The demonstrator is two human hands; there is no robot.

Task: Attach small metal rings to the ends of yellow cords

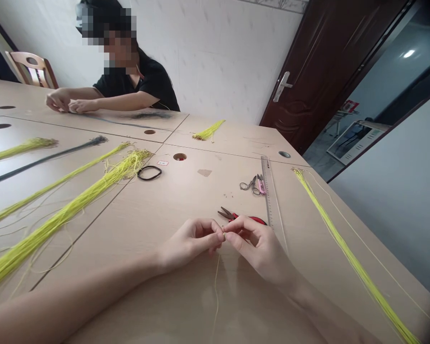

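Note:
My left hand (189, 243) and my right hand (260, 246) meet fingertip to fingertip above the table, both closed in a pinch. Between them shows a tiny gold-coloured piece (223, 233), mostly covered by the fingers. A single thin yellow cord (217, 291) hangs from under my left fingertips toward the near edge. Just beyond my right hand lie red-handled pliers (232, 214), their jaws pointing left and part of the handles hidden.
A clear ruler (268, 191), small scissors (249, 184) and pink snips (260, 184) lie beyond the pliers. Bundles of yellow cord (93, 191) stretch along the left, another yellow bundle (329, 229) on the right. A black band (149, 173) lies mid-table. Across sits a co-worker (143, 88).

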